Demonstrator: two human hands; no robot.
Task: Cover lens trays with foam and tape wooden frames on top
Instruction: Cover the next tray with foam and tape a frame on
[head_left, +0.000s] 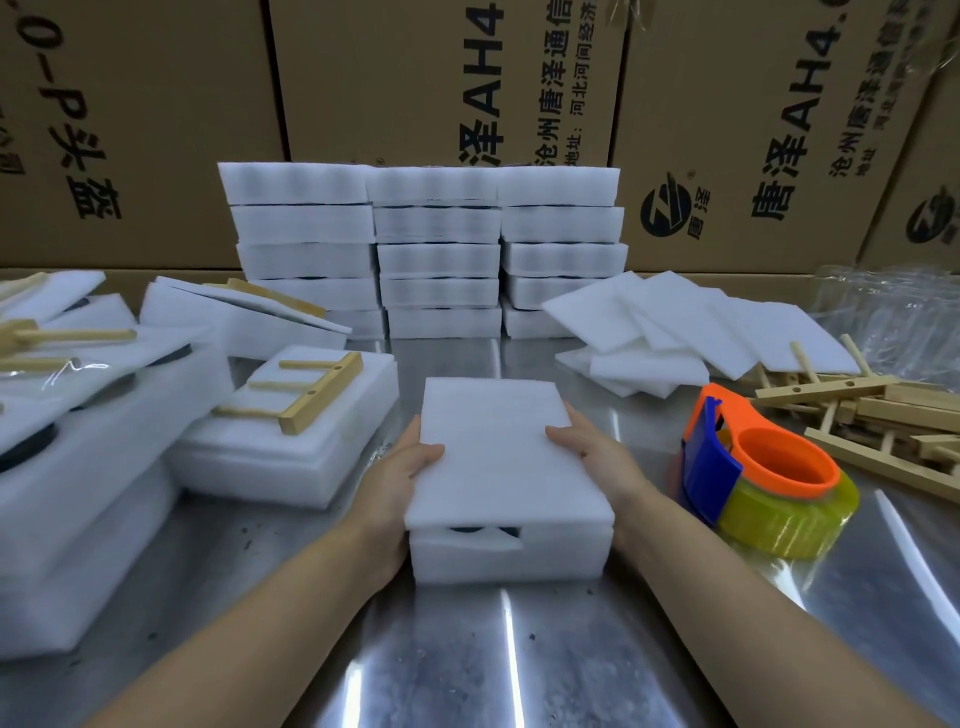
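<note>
Foam sheet (498, 457) sits on top of lens tray (509, 558), centre of steel table (467, 665), right in front of the person. Sheet overhangs the near edge a bit; a gap at the front shows something dark inside, probably a lens.

Hands: left hand (402, 478) flat against the left side, right hand (597, 457) flat against the right side. Fingers run roughly straight along the edges and the thumbs lie on the sheet's top. No pinch that I can see; they bracket and press, looks like squaring the cover to the tray. Lower fingers are hidden by the foam.

Handling, my read:
- Foam is very light, soft and compressible. It dents under point load, so press with flat palms or thumbs.
- Sheet is loose on the tray and will likely slide or lift until taped. Keep one hand on it.
- Contents probably fragile; don't squeeze the sides hard and don't tilt.
- To lift, take both long sides low on the tray body with thumbs on top to pin the sheet. Don't lift by the sheet alone.

Next needs a piece from the wooden frames (872, 421), piled near on the right, and the tape dispenser (763, 467), just beside the right hand. Taped example (291, 415) on the left shows the frame lying on the foam top.
</note>
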